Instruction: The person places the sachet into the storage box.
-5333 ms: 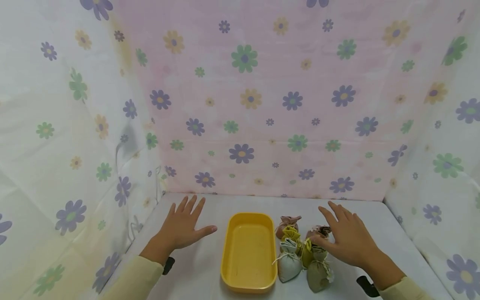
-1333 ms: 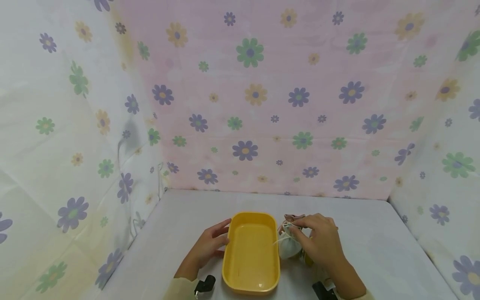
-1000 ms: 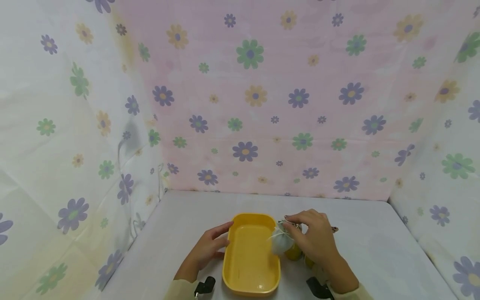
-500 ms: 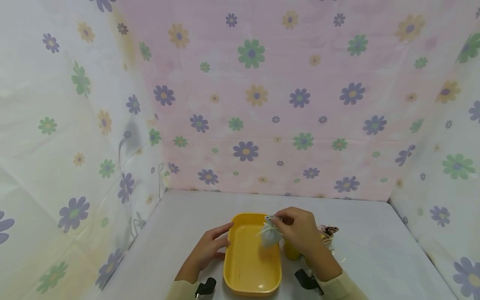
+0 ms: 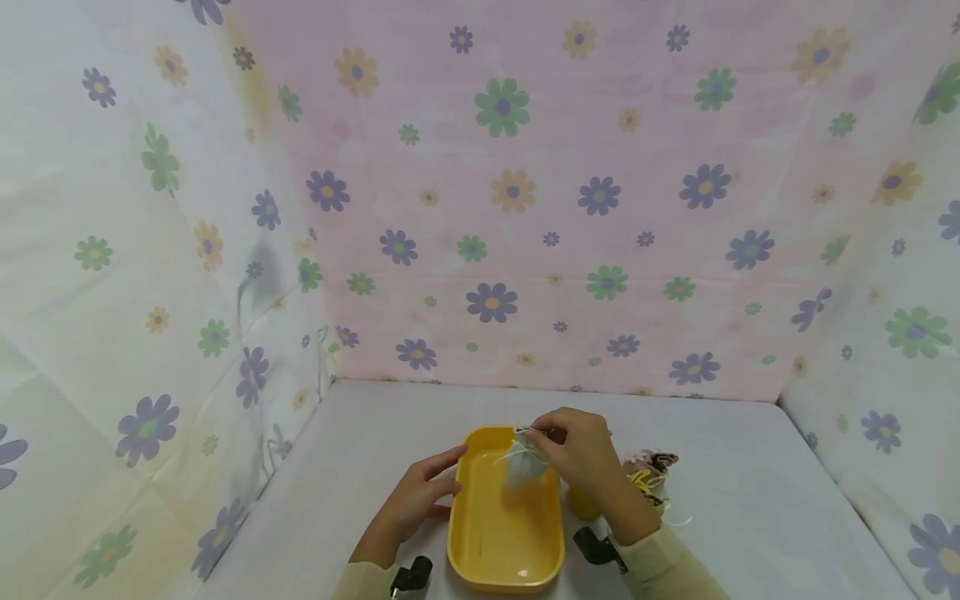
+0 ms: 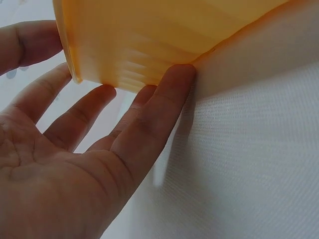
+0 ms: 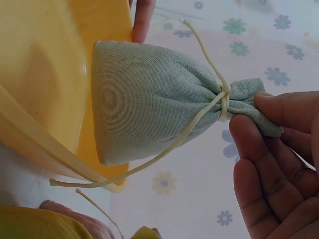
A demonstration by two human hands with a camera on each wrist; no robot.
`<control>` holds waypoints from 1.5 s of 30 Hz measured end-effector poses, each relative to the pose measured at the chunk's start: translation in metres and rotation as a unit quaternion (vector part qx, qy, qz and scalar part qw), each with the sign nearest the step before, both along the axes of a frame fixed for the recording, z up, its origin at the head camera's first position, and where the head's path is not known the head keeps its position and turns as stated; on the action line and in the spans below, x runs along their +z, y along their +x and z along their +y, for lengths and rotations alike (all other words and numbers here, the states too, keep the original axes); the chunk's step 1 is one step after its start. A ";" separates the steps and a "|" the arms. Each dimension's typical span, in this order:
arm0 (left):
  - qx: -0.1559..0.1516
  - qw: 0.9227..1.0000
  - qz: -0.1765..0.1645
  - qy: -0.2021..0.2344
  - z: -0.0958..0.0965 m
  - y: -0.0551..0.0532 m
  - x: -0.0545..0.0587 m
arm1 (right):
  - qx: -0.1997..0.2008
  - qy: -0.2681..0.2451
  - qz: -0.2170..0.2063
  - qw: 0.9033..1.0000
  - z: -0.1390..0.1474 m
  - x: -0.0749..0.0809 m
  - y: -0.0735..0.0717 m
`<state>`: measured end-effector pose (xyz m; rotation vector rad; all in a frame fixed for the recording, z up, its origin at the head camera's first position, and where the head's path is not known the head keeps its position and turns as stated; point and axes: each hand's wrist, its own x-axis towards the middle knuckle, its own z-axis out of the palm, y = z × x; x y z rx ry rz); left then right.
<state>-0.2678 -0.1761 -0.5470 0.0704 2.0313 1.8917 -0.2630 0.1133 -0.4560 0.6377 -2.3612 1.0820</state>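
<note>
A pale green cloth drawstring pouch [image 7: 149,99], tied with a cream cord, hangs above the far part of the yellow tray [image 5: 506,575]. The thumb and fingers of my right hand [image 5: 581,450] pinch it by its gathered neck, as the right wrist view shows close up. Its flat bottom faces the tray's inside. My left hand [image 5: 412,504] lies along the tray's left side. In the left wrist view its fingers [image 6: 164,99] touch the outer wall, loosely extended, and one finger is at the rim.
Right of the tray, partly hidden by my right arm, stand more pouches: a yellow one [image 5: 582,504] beside the tray, and a pinkish-brown one [image 5: 652,460] among others farther right. A white-covered table [image 5: 750,483] runs back to a flowered cloth wall [image 5: 555,208].
My right hand has taken the pale green pouch from the group and carried it left over the tray. My left hand came to the tray's side earlier and stays there.
</note>
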 end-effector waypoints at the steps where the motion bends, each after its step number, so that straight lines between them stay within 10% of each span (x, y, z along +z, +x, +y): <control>1: 0.000 1.000 0.001 -0.001 0.000 0.000 0.000 | 0.002 0.000 -0.005 1.000 -0.001 -0.001 -0.002; 26: -0.004 1.000 0.003 0.009 -0.001 0.001 -0.002 | 0.026 0.056 -0.134 0.989 -0.034 -0.016 -0.030; 45: -0.011 1.000 0.005 0.018 0.000 0.001 -0.002 | 0.032 0.094 -0.142 0.985 -0.052 -0.014 -0.038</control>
